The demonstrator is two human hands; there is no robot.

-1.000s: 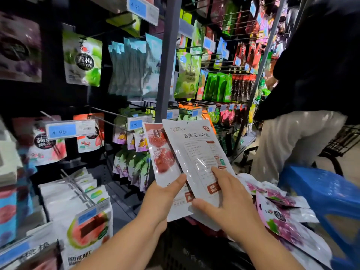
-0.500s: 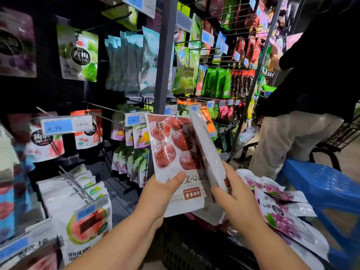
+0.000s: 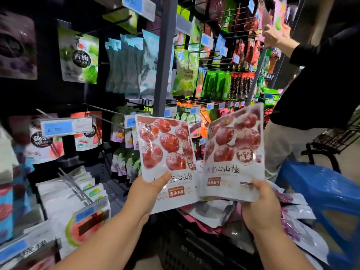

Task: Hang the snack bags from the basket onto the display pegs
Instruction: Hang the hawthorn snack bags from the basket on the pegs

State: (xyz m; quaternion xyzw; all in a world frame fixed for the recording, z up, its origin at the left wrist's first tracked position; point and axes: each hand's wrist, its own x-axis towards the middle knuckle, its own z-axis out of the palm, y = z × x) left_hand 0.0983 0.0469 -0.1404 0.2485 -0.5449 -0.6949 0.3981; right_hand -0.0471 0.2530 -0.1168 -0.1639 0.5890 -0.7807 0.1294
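Left pouch: a glossy white plastic pouch (image 3: 165, 152) printed with red hawthorn fruit is held upright at the centre of the frame.
Left hand: the left hand (image 3: 148, 193) is closed on that pouch's lower left corner, with the thumb laid across the printed face and the fingers hidden behind.
Right pouch: a second pouch (image 3: 233, 149) of the same print is held just right of centre and tipped slightly outward.
Right hand: the right hand (image 3: 261, 209) pinches its bottom edge, thumb in front and fingers behind.
Spacing: the pouches are presented side by side. Whether their inner edges touch cannot be told.
Basket: a dark slatted plastic basket (image 3: 194, 250) is seen at lower centre, beneath both hands, with more pouches lying loose in it.
Pegs: thin metal wire pegs (image 3: 109, 112) jut from the dark rack in the left half of the frame, some fronted by a blue-and-white price tag (image 3: 66, 126).
Handling: each pouch is judged light and pliable, its film slick and its contents lumpy. Held from the bottom, it may flop. A hold near the top edge is advised, beside the hang hole (which cannot be made out here).
Surfaces: crinkled, reflective film is set against rigid wire and matte plastic.
Lower right: a blue plastic stool (image 3: 321, 191) is visible.
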